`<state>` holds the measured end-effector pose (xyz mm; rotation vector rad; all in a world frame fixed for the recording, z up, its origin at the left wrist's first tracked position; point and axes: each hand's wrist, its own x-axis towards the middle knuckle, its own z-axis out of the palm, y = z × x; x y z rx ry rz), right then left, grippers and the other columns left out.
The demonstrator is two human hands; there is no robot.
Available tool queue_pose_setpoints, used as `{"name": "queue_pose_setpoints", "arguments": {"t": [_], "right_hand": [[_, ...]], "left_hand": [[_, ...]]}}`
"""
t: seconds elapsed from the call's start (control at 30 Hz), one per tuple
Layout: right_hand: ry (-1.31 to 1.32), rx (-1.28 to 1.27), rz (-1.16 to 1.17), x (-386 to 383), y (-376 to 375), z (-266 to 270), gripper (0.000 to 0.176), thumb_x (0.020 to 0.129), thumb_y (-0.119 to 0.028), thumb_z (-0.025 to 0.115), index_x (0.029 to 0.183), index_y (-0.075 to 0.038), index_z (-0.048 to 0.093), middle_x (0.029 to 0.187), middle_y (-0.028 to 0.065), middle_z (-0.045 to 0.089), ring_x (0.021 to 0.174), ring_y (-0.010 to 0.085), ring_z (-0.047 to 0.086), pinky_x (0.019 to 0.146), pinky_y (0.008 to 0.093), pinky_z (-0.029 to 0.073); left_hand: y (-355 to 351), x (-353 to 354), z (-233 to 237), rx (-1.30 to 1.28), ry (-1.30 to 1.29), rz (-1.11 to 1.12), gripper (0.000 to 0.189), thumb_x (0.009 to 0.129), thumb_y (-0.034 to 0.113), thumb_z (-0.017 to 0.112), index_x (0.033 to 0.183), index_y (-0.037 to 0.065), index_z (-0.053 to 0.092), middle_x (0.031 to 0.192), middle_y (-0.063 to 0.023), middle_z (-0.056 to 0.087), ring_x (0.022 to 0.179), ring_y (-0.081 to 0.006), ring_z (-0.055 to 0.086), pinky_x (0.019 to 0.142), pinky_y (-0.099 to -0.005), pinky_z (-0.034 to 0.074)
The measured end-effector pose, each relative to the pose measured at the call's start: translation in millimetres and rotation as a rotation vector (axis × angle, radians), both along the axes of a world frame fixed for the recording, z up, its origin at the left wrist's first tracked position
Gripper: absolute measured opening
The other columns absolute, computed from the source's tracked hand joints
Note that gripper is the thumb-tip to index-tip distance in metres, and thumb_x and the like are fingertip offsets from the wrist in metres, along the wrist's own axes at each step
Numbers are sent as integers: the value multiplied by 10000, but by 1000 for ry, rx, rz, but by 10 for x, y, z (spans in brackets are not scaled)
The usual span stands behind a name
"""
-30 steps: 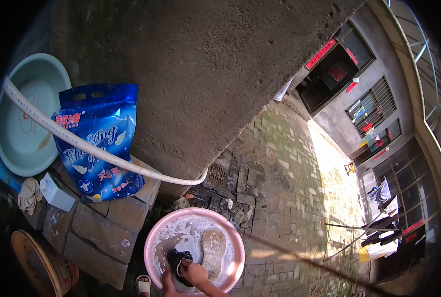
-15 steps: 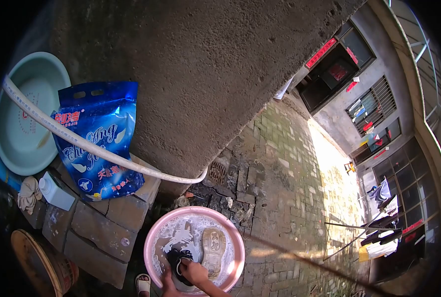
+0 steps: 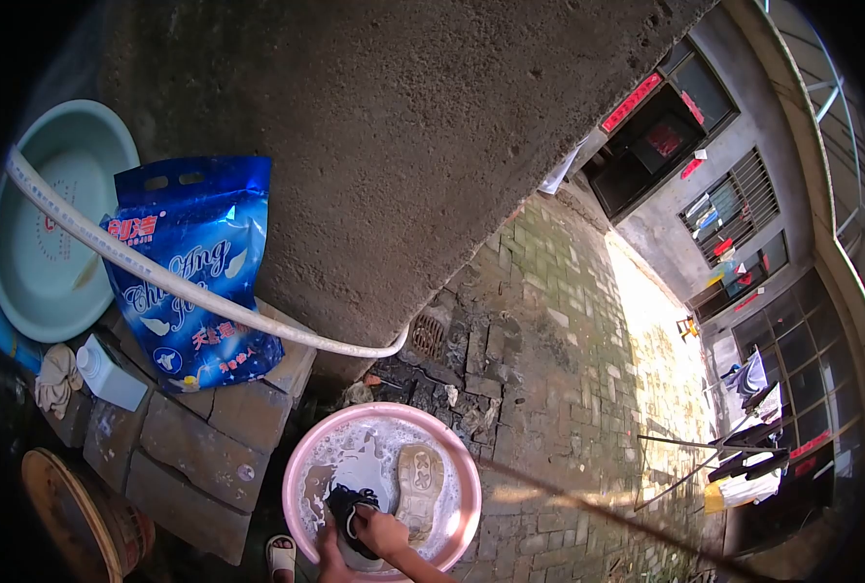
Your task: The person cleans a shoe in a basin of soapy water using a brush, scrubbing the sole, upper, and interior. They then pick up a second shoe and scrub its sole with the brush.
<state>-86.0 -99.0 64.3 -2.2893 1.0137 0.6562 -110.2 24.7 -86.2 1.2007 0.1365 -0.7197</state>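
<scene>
A pink basin [image 3: 301,442] of soapy water stands on the ground at the bottom of the view. In it, a black shoe with a white edge [image 3: 346,502] is between my two hands. My left hand [image 3: 330,559] grips its near left side, fingers partly hidden. Closed at the shoe's opening is my right hand [image 3: 384,534], its fingertips pressed into the black upper. To the right, a second shoe [image 3: 418,489] lies in the suds with its pale sole facing up.
On a brick ledge [image 3: 194,457] at left stand a blue detergent bag [image 3: 199,291], a white bottle [image 3: 112,374] and a crumpled cloth [image 3: 58,377]. A pale green basin [image 3: 24,282] leans behind a white hose [image 3: 199,294]. A drain grate [image 3: 428,335] lies beyond the pink basin.
The black shoe has shifted very slightly in the basin, with both hands staying on it. The suds around it have drifted a little.
</scene>
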Motion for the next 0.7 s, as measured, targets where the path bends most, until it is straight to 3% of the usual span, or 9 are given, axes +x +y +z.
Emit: {"name": "queue_pose_setpoints", "arguments": {"t": [0.03,0.23,0.33,0.57,0.63,0.7], "right_hand": [[0,1,0,-1,-2,-1,336,814,-415,468,1079,-242,583,848,164,646,779,351,629,706,464,497],[-13,7,6,6,-2,36,335,815,-409,461,1084,-250,582,837,165,646,776,352,629,708,465,498],[-11,3,3,13,3,41,335,816,-408,458,1086,-252,581,837,162,647,778,351,629,710,463,498],[-10,7,6,2,-6,15,333,813,-416,456,1073,-254,588,839,155,648,781,345,630,706,458,498],[-6,7,3,-1,-1,17,332,813,-418,456,1067,-253,590,839,155,648,777,345,630,704,457,498],[-21,3,-3,-10,3,5,325,811,-416,461,1055,-248,595,837,153,648,770,344,631,699,457,499]], "left_hand": [[-4,31,-62,-319,661,54,587,827,580,418,1226,152,462,1151,-83,524,1041,-258,512,878,-398,428],[-44,87,128,-385,814,63,550,844,565,391,1215,169,476,1158,-74,527,1041,-265,518,866,-427,434],[-61,148,327,-345,807,52,542,851,557,377,1216,170,478,1158,-73,530,1043,-271,519,866,-438,432],[-68,172,300,-321,797,41,551,850,559,375,1220,164,476,1162,-85,527,1037,-282,518,863,-435,431],[-137,325,786,-283,942,114,549,852,555,375,1223,163,475,1162,-90,527,1031,-288,520,859,-440,430],[-52,117,122,-307,840,107,550,852,553,376,1224,160,474,1164,-91,527,1034,-291,519,862,-442,429]]}}
